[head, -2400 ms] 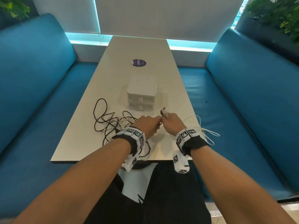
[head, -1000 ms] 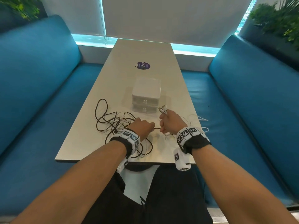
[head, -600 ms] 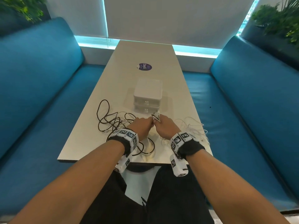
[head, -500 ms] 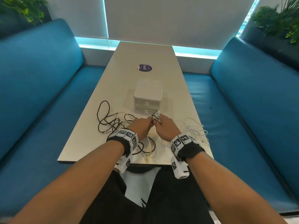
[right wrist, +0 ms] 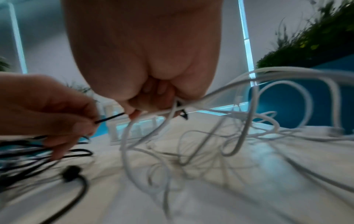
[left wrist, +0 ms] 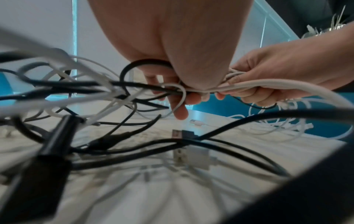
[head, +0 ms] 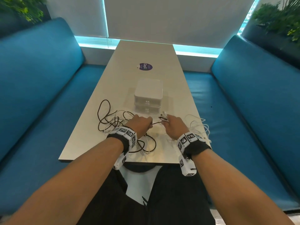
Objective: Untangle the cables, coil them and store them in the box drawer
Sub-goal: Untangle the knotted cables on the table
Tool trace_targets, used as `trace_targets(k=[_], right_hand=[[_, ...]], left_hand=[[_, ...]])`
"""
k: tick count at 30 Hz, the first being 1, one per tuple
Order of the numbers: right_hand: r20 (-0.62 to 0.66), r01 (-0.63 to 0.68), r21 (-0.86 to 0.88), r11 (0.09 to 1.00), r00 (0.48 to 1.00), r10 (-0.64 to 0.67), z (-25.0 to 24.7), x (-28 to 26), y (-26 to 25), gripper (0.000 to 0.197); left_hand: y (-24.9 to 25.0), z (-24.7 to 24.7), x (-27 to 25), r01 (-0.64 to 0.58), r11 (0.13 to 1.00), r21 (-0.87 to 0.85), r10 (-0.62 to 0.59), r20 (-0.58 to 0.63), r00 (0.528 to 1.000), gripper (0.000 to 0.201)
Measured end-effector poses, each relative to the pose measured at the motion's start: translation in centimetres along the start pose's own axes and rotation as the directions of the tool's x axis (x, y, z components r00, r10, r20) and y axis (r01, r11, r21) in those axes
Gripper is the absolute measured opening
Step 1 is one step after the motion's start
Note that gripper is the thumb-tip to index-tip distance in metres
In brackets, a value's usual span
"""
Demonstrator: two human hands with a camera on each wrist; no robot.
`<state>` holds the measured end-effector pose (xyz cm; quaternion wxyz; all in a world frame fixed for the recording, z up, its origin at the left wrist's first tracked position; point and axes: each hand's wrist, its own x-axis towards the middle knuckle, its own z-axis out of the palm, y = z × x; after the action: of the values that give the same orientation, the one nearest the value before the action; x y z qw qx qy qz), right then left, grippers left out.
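Your left hand (head: 140, 125) grips a thin black cable (head: 156, 123) that runs across to your right hand (head: 174, 127), which is clamped on a bundle of white cables (left wrist: 247, 84) — connector ends poke up past its fingers. The rest of the tangle (black and white loops) lies on the tabletop (head: 146, 51) just before the closed drawer box (head: 148, 93).

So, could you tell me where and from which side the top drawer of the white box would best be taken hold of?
Probably by the small knobs at the middle of the top drawer front. The drawer box faces the person, both drawers shut, so come from the near side and pull toward the table's near edge. Both the left hand and right hand hold cables, so one must let go first.
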<state>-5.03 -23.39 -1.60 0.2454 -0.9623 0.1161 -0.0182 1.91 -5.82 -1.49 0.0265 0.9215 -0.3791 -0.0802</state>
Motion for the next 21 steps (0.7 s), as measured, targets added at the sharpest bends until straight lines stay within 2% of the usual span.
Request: trace_targets(k=[2, 5, 8, 12, 15, 16, 18, 21], right_hand=[[-0.046, -0.113, -0.077, 0.991, 0.993, 0.110, -0.7, 0.3, 2.0, 0.031], [-0.075, -0.211, -0.126, 0.969, 0.976, 0.202, -1.4, 0.5, 4.0, 0.030], [-0.132, -0.172, -0.091, 0.981, 0.978, 0.160, -1.1, 0.3, 2.9, 0.033], [-0.213, 0.003, 0.046, 0.999, 0.977, 0.007, -0.2, -0.4, -0.3, 0.032], [-0.173, 0.095, 0.082, 0.992, 0.982, -0.080, 0.3, -0.8, -1.5, 0.043], [-0.146, 0.099, 0.076, 0.992, 0.985, -0.087, 0.4, -0.9, -1.6, 0.040], [-0.082, 0.092, 0.063, 0.994, 0.993, -0.087, 0.5, -1.0, -1.8, 0.025], [0.034, 0.029, 0.091, 0.995, 0.999, -0.033, 0.2, -0.9, -1.6, 0.031]], left_hand=[[-0.6, -0.3, -0.2, 0.006, 0.996, 0.084, -0.014, 0.095, 0.995, 0.026], [-1.4, -0.1, -0.3, 0.022, 0.994, 0.103, -0.036, 0.135, 0.990, 0.024], [-0.4, 0.7, 0.0, 0.027, 0.995, 0.091, -0.040, 0.141, 0.989, 0.024], [1.4, 0.7, 0.5, -0.027, 0.993, 0.116, 0.012, 0.131, 0.991, 0.020], [2.0, 0.1, 0.3, -0.056, 0.991, 0.118, 0.043, 0.109, 0.993, 0.020], [2.0, 0.0, 0.2, -0.062, 0.993, 0.105, 0.050, 0.109, 0.993, 0.021], [1.8, -0.1, 0.2, -0.076, 0.994, 0.075, 0.069, 0.091, 0.993, 0.019], [1.4, -0.2, 0.2, -0.088, 0.995, 0.047, 0.088, 0.006, 0.996, 0.018]])
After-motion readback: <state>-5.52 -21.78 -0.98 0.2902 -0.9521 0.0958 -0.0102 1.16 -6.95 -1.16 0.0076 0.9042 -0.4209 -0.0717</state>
